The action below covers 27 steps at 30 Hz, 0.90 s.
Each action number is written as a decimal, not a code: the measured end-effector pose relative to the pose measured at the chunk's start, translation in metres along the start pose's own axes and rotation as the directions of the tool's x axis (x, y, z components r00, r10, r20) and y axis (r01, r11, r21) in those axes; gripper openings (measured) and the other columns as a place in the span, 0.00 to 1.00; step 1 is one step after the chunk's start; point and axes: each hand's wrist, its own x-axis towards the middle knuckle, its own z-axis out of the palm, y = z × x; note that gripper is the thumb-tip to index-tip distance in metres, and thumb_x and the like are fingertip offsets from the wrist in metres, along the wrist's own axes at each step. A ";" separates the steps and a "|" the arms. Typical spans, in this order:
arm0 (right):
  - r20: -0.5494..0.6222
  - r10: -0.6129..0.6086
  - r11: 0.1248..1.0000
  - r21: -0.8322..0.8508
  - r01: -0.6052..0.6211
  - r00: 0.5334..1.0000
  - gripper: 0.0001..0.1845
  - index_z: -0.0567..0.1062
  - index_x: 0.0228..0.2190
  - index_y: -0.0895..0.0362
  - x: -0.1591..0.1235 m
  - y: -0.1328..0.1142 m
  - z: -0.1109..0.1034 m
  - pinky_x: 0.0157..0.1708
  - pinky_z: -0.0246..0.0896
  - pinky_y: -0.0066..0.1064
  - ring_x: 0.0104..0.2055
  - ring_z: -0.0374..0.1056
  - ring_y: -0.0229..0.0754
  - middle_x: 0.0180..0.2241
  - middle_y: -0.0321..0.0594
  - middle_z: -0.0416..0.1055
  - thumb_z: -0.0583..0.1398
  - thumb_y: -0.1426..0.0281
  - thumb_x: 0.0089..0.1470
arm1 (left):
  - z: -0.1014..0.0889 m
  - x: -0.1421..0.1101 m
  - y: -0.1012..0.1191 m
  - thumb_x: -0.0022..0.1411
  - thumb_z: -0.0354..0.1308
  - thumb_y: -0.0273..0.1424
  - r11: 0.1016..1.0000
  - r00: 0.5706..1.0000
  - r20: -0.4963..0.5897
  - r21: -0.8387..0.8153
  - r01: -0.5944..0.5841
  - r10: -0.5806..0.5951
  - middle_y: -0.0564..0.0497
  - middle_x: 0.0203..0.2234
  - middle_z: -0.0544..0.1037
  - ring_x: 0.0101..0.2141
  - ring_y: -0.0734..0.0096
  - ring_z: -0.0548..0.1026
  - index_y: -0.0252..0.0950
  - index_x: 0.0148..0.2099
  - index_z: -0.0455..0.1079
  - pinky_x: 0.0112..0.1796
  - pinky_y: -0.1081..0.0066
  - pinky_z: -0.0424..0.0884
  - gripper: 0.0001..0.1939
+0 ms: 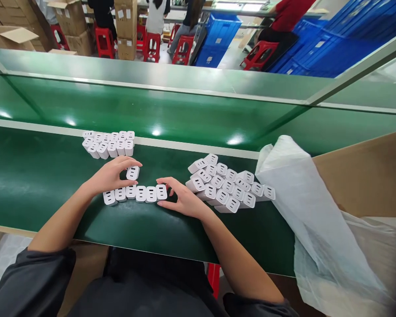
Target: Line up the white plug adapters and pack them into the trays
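My left hand (112,175) pinches a white USB charger (132,172) between thumb and fingers, just behind a short row of the same chargers (141,194). The charger's port face points up toward me. At the row's right end, my right hand (185,199) has its thumb and forefinger around the last charger (161,192), one fingertip at its back and the thumb at its front. Behind my left hand stands a tight block of chargers (112,144). To the right of my right hand lies a looser cluster of chargers (222,185), several of them leaning.
A green work surface (145,233) runs across, with a raised green panel (185,114) behind it. On the right, a white plastic liner (303,193) hangs out of a cardboard box (366,171). Beyond are people on red stools (152,46) and blue crates (214,39).
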 end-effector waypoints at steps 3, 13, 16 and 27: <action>-0.014 -0.030 1.000 0.007 0.030 0.999 0.33 0.62 0.59 0.49 -0.003 0.002 0.002 0.44 0.72 0.40 0.44 0.68 0.43 0.53 0.43 0.67 0.66 0.61 0.55 | -0.005 0.000 0.000 0.62 0.59 0.47 0.999 1.000 0.019 0.043 0.004 -0.005 0.47 0.53 0.73 0.52 0.58 0.71 0.42 0.58 0.68 0.51 0.61 0.70 0.25; -0.032 -0.054 0.998 -0.027 0.053 0.998 0.31 0.61 0.60 0.50 -0.007 0.003 0.006 0.45 0.71 0.39 0.43 0.69 0.44 0.51 0.44 0.68 0.63 0.63 0.58 | -0.080 -0.053 -0.033 0.57 0.61 0.48 0.842 0.763 0.358 0.260 0.472 -0.538 0.53 0.49 0.76 0.42 0.61 0.75 0.46 0.54 0.69 0.40 0.68 0.71 0.25; -0.042 -0.072 0.997 -0.027 0.071 0.997 0.30 0.61 0.60 0.50 -0.008 0.003 0.007 0.45 0.71 0.39 0.43 0.69 0.44 0.51 0.45 0.68 0.62 0.64 0.59 | -0.075 -0.054 -0.035 0.56 0.62 0.45 0.835 0.733 0.402 0.303 0.459 -0.549 0.53 0.47 0.77 0.41 0.61 0.75 0.45 0.52 0.70 0.39 0.69 0.71 0.23; -0.058 -0.096 0.994 -0.050 0.093 0.994 0.28 0.60 0.61 0.49 -0.009 0.000 0.009 0.45 0.72 0.41 0.43 0.70 0.45 0.53 0.46 0.68 0.59 0.63 0.61 | -0.058 -0.044 -0.027 0.50 0.66 0.47 0.871 0.696 0.526 0.251 0.422 -0.489 0.54 0.42 0.79 0.36 0.63 0.77 0.48 0.46 0.73 0.33 0.72 0.70 0.21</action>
